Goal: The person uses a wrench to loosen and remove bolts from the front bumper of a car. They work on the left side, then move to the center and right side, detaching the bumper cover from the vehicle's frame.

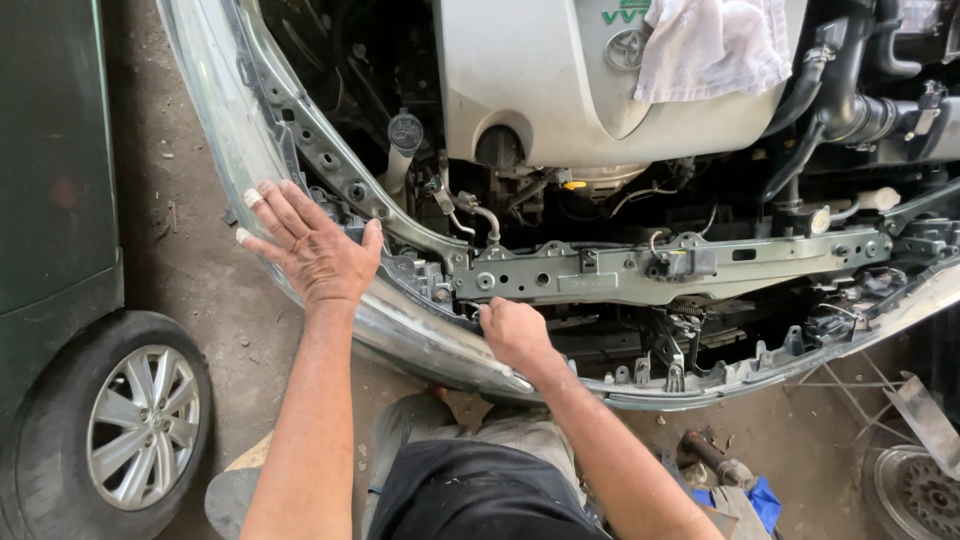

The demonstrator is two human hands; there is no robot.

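The open front of a car fills the view, and its long curved pale green plastic bumper cover (pixel 420 345) runs under both hands, from the far side of the left hand to beyond the right hand. Its upper edge is free, and behind this edge there is a dark open gap in front of the engine.

Just beyond the right hand lies one grey-green metal crossbar with round holes (pixel 600 272). Above it sits one large silver plastic engine cover (pixel 540 80), and one white crumpled cloth (pixel 712 45) lies on top of this cover.

To the left of the left hand, well apart, stands one dark green car body with a silver alloy wheel (pixel 142 425). The bare concrete floor (pixel 200 290) between this car and the bumper gives open room.

The left hand (pixel 312 250) lies flat on the bumper's top edge, fingers spread wide; two fingertips carry white tape. The right hand (pixel 515 335) is closed into a fist inside the gap just below the crossbar. I cannot tell what it grips, because the fingers are hidden.

Near the right elbow, on the floor, lies one blue rag with a dark tool (pixel 735 485).
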